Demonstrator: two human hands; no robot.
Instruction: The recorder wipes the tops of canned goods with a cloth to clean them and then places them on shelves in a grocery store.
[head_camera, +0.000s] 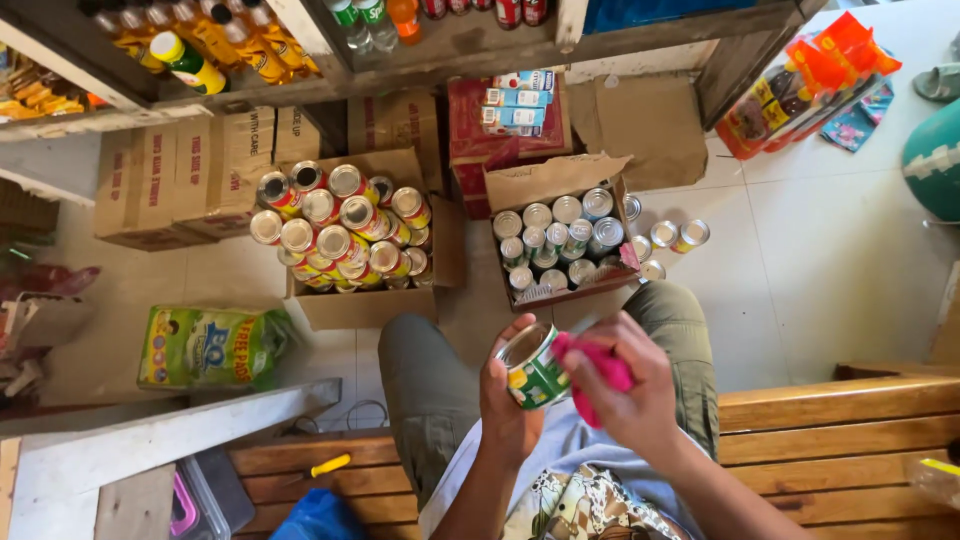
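Can (532, 367) with a green label sits tilted in the left hand (508, 400), fingers wrapped round it, above the lap. Right hand (628, 385) grips a pink cloth (600, 378) pressed against the can's side. Two boxes (365, 305) of cans stand on the floor (800, 260) ahead.

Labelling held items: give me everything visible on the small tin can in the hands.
The small round metal tin can has a silvery top rim and a green, white and yellow wrapper. It is tilted, top toward the upper left, above the person's lap. The left hand grips it from below; the right hand presses a pink cloth against its side.
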